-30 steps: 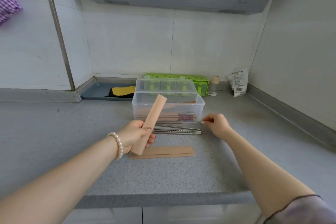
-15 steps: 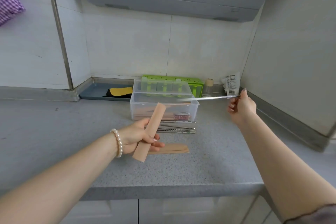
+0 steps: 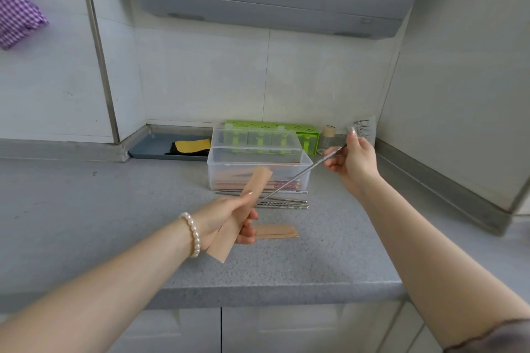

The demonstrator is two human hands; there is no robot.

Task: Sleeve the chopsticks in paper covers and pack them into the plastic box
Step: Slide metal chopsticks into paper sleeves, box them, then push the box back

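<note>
My left hand point(image 3: 226, 216) grips a tan paper cover point(image 3: 243, 209) held slanted above the counter. My right hand point(image 3: 354, 159) holds a metal chopstick point(image 3: 298, 178) by its upper end; the tip points down-left to the cover's open side near my left fingers. The clear plastic box point(image 3: 259, 172) stands behind, its lid open, with sleeved chopsticks inside. Several bare metal chopsticks point(image 3: 281, 202) lie in front of the box. More paper covers point(image 3: 276, 231) lie flat on the counter under my left hand.
A green perforated container point(image 3: 307, 135) and a small jar point(image 3: 328, 137) stand behind the box. A grey tray point(image 3: 152, 147) holding a yellow sponge sits at the back left. A packet point(image 3: 365, 127) leans in the right corner. The counter edge point(image 3: 258, 292) runs close in front.
My right hand picked a chopstick off the pile, lifted it to the right, then swung its tip down-left to the cover. The left hand kept holding the cover.
</note>
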